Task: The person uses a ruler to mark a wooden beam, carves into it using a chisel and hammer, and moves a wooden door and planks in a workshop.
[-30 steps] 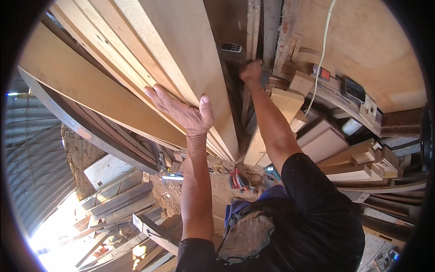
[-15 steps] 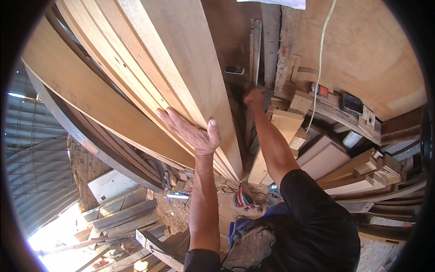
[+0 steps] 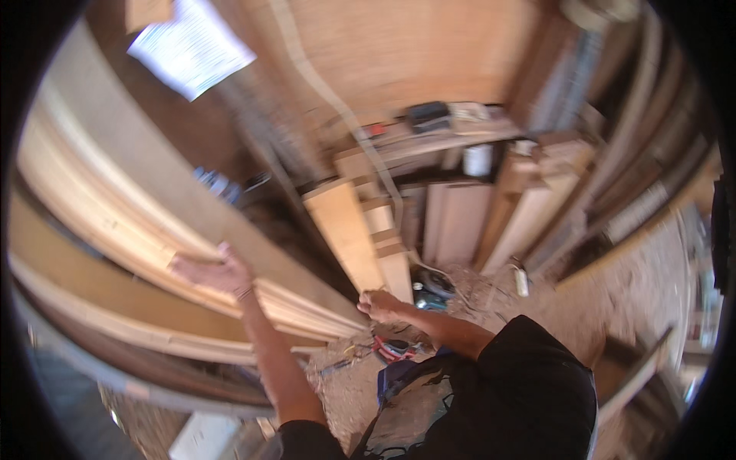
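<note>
My left hand [image 3: 211, 272] lies spread, palm against the long pale boards [image 3: 100, 195] that lean in a stack on the left. A wider board [image 3: 165, 153] forms the stack's right face. Close to the stack's lower end is my right hand [image 3: 381, 305], its fingers curled in. Motion blur hides whether anything small is in them. Just beyond that hand stands a light wooden plank [image 3: 345, 230], with shorter wood pieces [image 3: 391, 253] beside it. Red-handled tools [image 3: 392, 349] lie on the dusty floor in front of me.
A blue-green power tool [image 3: 429, 297] rests on the floor to the right. Behind it, more planks [image 3: 458, 222] lean under a shelf [image 3: 418, 146] holding a dark device [image 3: 428, 115]. A pale cable [image 3: 318, 80] hangs down. A printed sheet [image 3: 192, 50] is at upper left.
The view has swung right. My right hand has come back from the dark gap beside the boards, down toward their lower end. My left hand is still against the stack.
</note>
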`<state>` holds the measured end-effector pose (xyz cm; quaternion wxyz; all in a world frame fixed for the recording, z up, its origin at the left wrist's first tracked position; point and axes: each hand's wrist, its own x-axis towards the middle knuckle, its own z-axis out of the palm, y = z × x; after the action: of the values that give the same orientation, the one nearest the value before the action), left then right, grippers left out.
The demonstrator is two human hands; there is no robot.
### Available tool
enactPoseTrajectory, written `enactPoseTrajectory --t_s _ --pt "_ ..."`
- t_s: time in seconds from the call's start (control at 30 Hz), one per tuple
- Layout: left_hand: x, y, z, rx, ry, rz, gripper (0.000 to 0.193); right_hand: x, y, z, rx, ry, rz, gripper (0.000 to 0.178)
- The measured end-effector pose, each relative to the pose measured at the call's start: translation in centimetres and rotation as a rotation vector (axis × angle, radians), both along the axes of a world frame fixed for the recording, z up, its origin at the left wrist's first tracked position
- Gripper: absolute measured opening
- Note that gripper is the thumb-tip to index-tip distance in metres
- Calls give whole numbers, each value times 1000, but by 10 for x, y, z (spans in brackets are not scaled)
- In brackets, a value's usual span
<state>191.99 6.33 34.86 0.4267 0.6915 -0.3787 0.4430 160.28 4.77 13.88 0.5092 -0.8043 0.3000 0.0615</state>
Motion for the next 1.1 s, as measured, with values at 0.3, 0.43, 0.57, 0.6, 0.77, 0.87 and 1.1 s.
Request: enactPoseTrajectory --t_s 0.3,0.43,0.57,0.6,0.77,0.87,1.1 --pt "-2 27 27 128 -94 339 100 -298 78 -87 -341 444 -253 33" --pt "-17 39 14 247 -114 349 97 -403 197 -169 -516 579 -471 24" --pt "-76 72 -68 638 122 -25 80 -512 360 -217 -308 721 -997 29" --pt "-17 114 -79 670 -107 11 79 -430 351 -187 -67 646 -981 32" --pt "-164 218 -298 1754 790 -832 55 -431 458 -126 523 779 -767 28" --pt "-311 305 -338 1965 1065 -1497 29 -454 506 -130 799 581 -1176 33" --pt "-352 363 -305 1532 1055 -1764 31 -522 480 -169 -67 805 -897 32"
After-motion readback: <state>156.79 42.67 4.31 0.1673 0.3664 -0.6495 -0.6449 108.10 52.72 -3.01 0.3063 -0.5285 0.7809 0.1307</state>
